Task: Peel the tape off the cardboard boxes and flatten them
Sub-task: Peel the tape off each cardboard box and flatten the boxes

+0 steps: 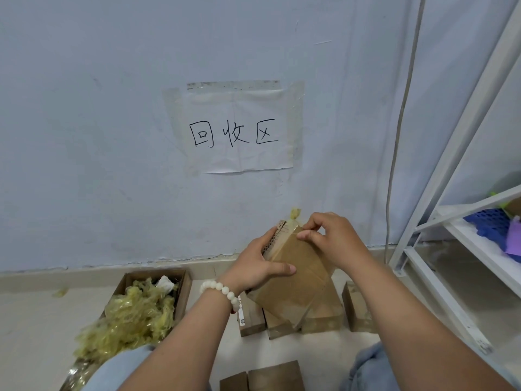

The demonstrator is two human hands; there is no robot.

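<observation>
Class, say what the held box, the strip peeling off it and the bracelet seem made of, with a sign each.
Held box: corrugated cardboard, matte brown, fluted edge showing. Strip: thin plastic tape, likely; glossy, yellowish, crumpled. Bracelet: smooth off-white round beads, perhaps stone or plastic; cannot tell.

Taped cardboard box in left grip, right grip on tape at its top edge.

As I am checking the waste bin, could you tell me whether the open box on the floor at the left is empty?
No, the open box is heaped with crumpled yellowish tape.
</observation>
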